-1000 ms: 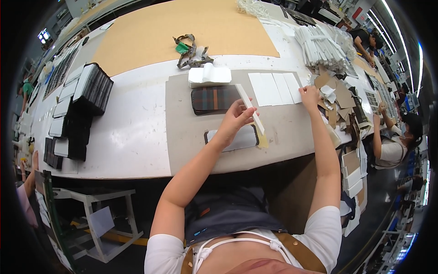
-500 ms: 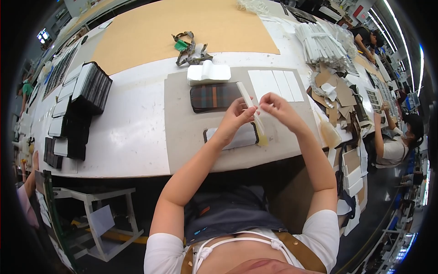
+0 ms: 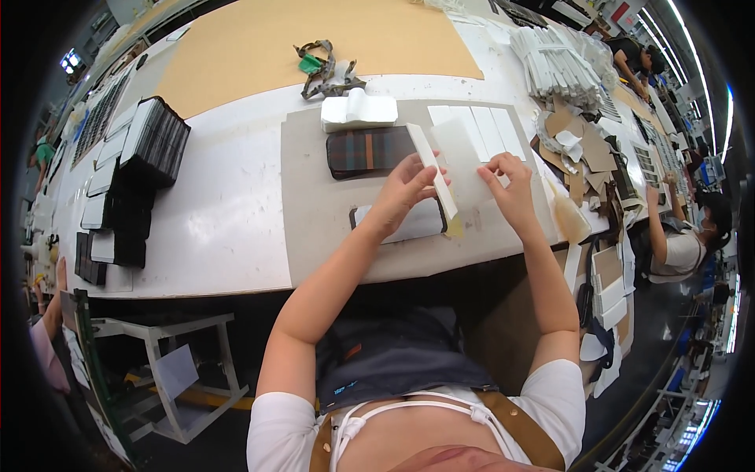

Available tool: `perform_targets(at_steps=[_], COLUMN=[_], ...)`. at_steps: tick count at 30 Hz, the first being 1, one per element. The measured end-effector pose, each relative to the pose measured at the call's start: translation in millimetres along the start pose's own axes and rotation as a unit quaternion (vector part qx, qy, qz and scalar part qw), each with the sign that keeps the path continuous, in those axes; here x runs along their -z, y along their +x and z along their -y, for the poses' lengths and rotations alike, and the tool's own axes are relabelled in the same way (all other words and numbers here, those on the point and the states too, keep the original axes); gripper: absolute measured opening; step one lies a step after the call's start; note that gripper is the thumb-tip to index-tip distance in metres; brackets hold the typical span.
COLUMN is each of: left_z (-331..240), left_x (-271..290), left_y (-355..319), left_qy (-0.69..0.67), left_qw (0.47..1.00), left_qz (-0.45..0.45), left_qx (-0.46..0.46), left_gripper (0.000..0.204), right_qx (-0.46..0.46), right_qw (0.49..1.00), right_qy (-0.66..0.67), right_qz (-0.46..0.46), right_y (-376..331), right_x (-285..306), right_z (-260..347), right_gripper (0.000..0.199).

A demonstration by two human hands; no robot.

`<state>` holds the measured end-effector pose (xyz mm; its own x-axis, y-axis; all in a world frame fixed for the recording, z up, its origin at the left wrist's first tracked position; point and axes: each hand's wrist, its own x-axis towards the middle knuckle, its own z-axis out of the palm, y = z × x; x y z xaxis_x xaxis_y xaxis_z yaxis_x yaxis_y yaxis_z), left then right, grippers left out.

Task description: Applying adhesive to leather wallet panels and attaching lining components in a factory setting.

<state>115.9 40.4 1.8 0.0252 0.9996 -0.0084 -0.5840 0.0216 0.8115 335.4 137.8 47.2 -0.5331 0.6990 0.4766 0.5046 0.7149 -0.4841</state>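
Partly hidden under our left hand [image 3: 401,193]: dark-edged panel [image 3: 409,224]. White strip [image 3: 434,177] pinched in left fingers; right hand [image 3: 511,185] fingertips grip white sheet [image 3: 464,161].

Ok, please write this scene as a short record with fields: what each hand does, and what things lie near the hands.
left hand: left hand holds a long white strip, tilted, above the grey mat
right hand: right hand has its fingers on a thin white sheet
under hands: dark flat piece with white face
behind: plaid piece; white block; white cards in a row
left of table: black and white stacks
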Motion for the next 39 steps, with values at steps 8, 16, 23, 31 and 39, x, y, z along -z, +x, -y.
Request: perform_targets(at_steps=[8, 16, 23, 31, 39], left_z=[-5, -4, -2, 10, 11], left_x=[-4, 1, -2, -2, -18], left_y=[-2, -2, -1, -2, -7], left_qy=[0.012, 0.028, 0.039, 0.104, 0.145], left_qw=[0.999, 0.999, 0.999, 0.994, 0.988], left_qz=[-0.032, -0.033, -0.02, 0.042, 0.051], left_qx=[-0.037, -0.033, -0.023, -0.008, 0.003], left_gripper=[0.062, 0.06, 0.061, 0.06, 0.068], right_qx=[-0.18, -0.114, -0.104, -0.095, -0.044], right_qw=[0.979, 0.988, 0.986, 0.944, 0.969], right_qy=[0.057, -0.083, -0.118, 0.31, 0.225], right_qz=[0.074, 0.069, 0.062, 0.062, 0.095], right_y=[-73, -73, -74, -36, -42], right_x=[-16, -21, -18, -15, -15], right_z=[-47, -35, -32, 37, 35], right_gripper=[0.021, 0.02, 0.02, 0.033, 0.031])
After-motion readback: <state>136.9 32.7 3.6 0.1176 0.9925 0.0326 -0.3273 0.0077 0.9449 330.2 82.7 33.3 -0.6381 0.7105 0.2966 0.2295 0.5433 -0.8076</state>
